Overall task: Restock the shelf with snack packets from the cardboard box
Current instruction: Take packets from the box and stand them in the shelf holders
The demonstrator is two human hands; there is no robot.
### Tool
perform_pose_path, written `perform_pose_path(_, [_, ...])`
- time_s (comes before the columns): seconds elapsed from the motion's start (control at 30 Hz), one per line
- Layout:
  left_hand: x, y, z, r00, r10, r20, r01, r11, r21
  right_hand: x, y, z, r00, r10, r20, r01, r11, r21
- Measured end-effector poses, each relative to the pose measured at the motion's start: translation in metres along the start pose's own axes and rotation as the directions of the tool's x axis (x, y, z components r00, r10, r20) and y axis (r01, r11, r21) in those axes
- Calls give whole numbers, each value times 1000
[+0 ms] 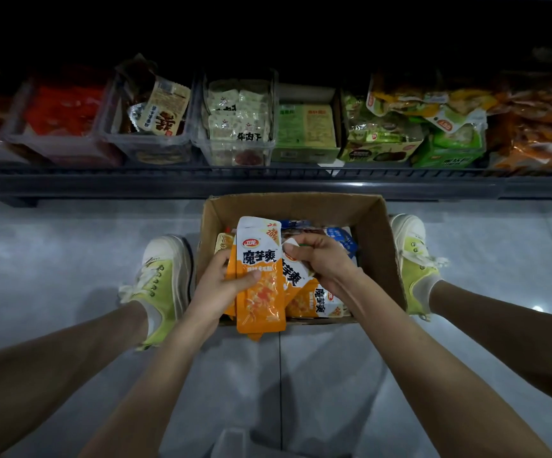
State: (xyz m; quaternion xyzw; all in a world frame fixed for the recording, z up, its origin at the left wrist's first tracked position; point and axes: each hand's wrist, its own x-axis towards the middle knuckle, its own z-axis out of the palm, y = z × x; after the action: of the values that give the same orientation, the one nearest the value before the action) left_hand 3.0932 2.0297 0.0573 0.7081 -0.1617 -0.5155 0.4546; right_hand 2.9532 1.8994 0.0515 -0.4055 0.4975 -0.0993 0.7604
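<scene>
The shelf (235, 185) runs across the top of your view. Its clear bins (145, 140) and open cartons already carry mixed snacks, some heaped and some with room above them. Both far ends are too dark to read.

Below it, on the tiled floor (69, 259), the cardboard box (380, 246) sits between your feet, just in front of the shelf rail. It is open and far from empty: orange packets lie along its near side and blue packets (340, 239) lie toward the back.

By my reckoning you are at the picking stage. Nothing in your present handful has reached the shelf, and a good layer remains in the box.

Your left hand (221, 285) grips an upright orange snack packet (259, 292) over the box's near edge, with the thumb across its front. At least one more packet edge shows behind it.

Your right hand (317, 259) pinches the white top of a second orange packet (292, 276), just beside the first and partly within the pile. Neither hand is free.

What is left is to carry these up, find their slot, and go on emptying the box. I cannot tell which bin matches them. The orange bags at the shelf's right end are too blurred to compare.
</scene>
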Motion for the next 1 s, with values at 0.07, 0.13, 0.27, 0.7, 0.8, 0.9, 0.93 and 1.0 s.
perform_pose_path(0.07, [2, 0, 1, 999, -15, 34, 16, 1000, -13, 2, 1, 2, 1000, -3, 18, 2, 1000, 19])
perform_pose_path(0.13, [5, -1, 2, 999, -10, 44, 9, 1000, 23, 5, 6, -4, 1000, -2, -5, 2, 997, 71])
perform_pose_path(0.27, [13, -9, -3, 998, 25, -59, -17, 991, 136, 18, 33, -39, 948, -47, -316, -34, 969, -245])
perform_pose_path(0.7, [21, -20, -15, 967, 10, -256, 8, 998, 69, 49, 89, -69, 895, 32, -446, -370, 612, -699])
perform_pose_path(0.8, [15, -11, -15, 969, 31, -246, -15, 998, 65, 33, 64, -63, 907, -63, -416, -204, 799, -565])
perform_pose_path(0.9, [6, 1, -16, 975, 56, -213, -43, 997, 64, 4, 32, -60, 905, -290, -312, 127, 882, -454])
perform_pose_path(0.93, [1, 6, -16, 977, 67, -205, -54, 996, 69, -7, 20, -59, 889, -359, -285, 206, 868, -452])
perform_pose_path(1.0, [-11, 17, -14, 978, 94, -188, -82, 994, 72, -29, -4, -55, 866, -426, -262, 294, 857, -423])
